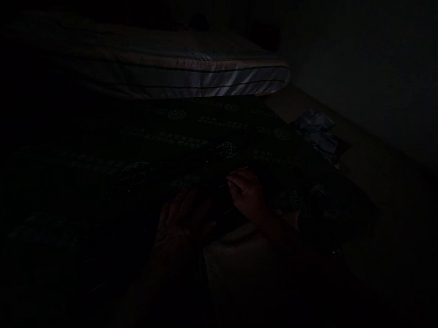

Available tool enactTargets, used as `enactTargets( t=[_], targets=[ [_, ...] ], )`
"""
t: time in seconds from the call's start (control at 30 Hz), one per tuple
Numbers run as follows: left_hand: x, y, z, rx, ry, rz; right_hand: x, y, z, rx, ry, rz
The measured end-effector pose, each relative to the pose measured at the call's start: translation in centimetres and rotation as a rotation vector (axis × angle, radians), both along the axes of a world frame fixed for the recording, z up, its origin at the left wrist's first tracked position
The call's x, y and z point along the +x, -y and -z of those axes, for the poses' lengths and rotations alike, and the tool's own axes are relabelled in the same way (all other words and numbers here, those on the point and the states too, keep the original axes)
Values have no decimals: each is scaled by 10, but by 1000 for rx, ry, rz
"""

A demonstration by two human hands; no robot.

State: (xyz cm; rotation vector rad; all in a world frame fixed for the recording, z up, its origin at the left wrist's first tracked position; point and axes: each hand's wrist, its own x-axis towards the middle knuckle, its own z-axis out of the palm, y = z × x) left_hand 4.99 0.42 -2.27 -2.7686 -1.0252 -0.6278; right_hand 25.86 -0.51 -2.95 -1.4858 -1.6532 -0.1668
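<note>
The scene is very dark. My left hand lies palm down with its fingers stretched out, on or just above a dark surface. To its right, my right hand is closed, thumb and fingers pressed together; what they hold, if anything, cannot be made out. Under and between the hands is something dark with a few thin light glints. Around them spreads a dark green printed sheet with pale round logos and lines of lettering. A pale cloth shows just below my hands, close to my body.
Behind the green sheet stands a mattress with a striped, shiny side. A crumpled bluish plastic-looking bundle lies on the floor at the right. Beyond it rises a plain wall. The left side is too dark to read.
</note>
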Motion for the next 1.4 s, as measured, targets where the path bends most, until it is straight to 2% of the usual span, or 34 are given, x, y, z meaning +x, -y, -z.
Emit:
enactTargets(
  t=[0.3, 0.47, 0.6, 1.03, 1.4],
  targets=[
    [-1, -1, -3, -52, -28, -15, -2, 2, 1, -94, 131, -34],
    [0, 0, -3, -16, -3, 10, -3, 3, 1, -101, 164, -42],
    [-1, 1, -2, 14, -5, 9, -4, 4, 0, -55, 163, -40],
    [-3, 10, -4, -70, 0, -43, -6, 6, 9, 15, 134, -27],
    [-5, 10, -6, -88, -13, -29, -7, 8, 6, 80, 33, -32]
  ],
)
